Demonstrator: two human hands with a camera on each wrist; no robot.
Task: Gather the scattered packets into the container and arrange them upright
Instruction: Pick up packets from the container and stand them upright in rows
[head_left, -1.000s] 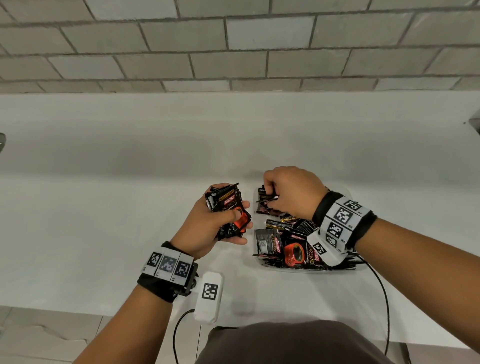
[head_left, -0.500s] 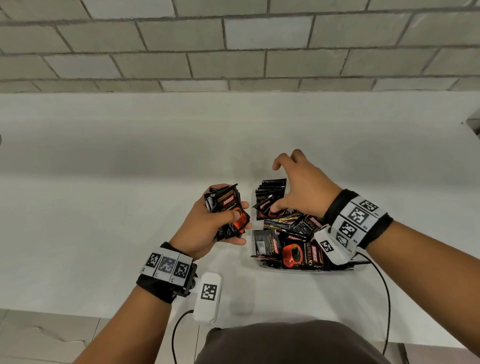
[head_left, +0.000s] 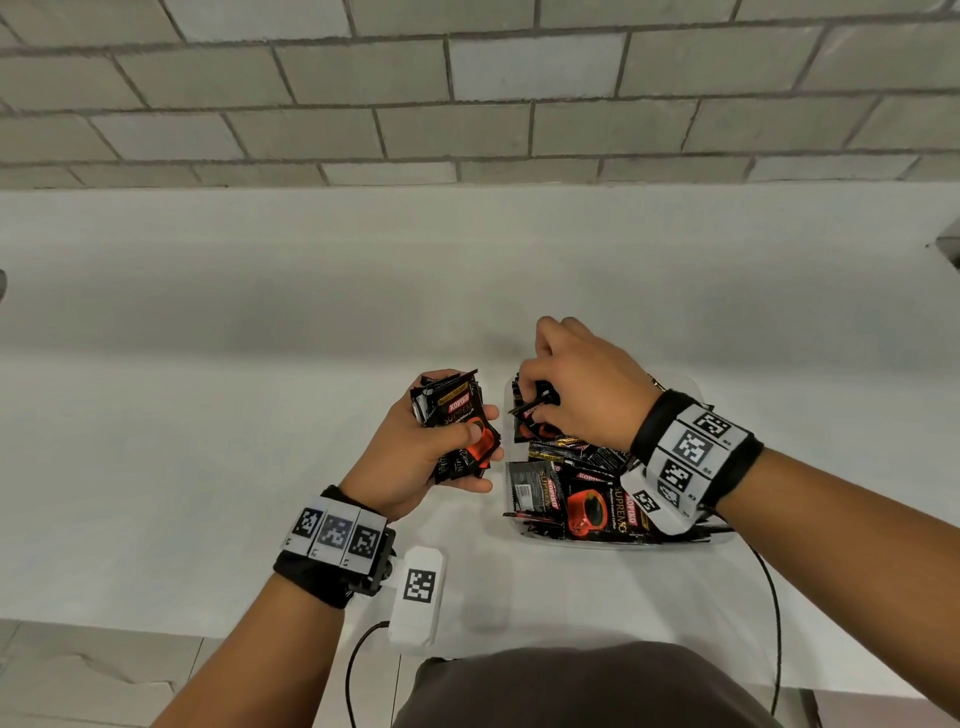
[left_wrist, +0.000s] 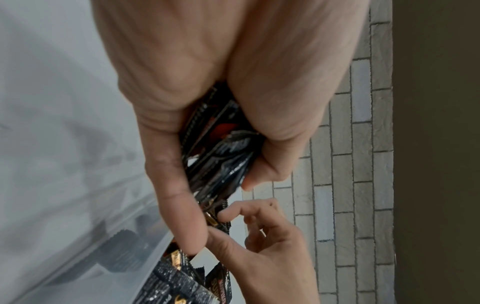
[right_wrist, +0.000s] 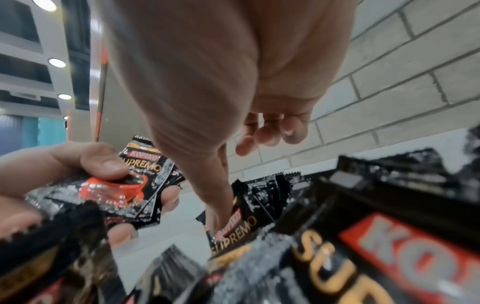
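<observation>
Setting: a white countertop (head_left: 208, 467) runs in front of a grey brick wall (head_left: 467, 78); the person's two forearms reach over it, each with a black wrist strap bearing square black-and-white markers.
Left hand: the left hand (head_left: 415, 452) is held just left of the container, palm turned inward. Its fingers and thumb are curled round a bundle of black foil coffee sachets with red and gold print (head_left: 460, 423), the thumb pressing on the red cup picture on the front sachet. The left wrist view shows the same bundle (left_wrist: 221, 156) edge-on, squeezed between thumb and fingers.
Right hand: the right hand (head_left: 576, 389) reaches down into the far end of the container. Its thumb rests on one tilted black sachet (right_wrist: 233, 224) there, and the other fingers are bent above it; whether they actually grasp the sachet cannot be told.
Container: a shallow clear plastic container (head_left: 511, 527) sits on the countertop to the right of the left hand, partly under the right wrist.
Packets in container: a loose heap of black sachets (head_left: 571, 499) fills it, most lying flat or slanted, a few standing on edge at the far end.
Other: a small white device with a square marker (head_left: 418, 597) hangs by the left wrist, a black cable (head_left: 358, 654) trailing from it.
</observation>
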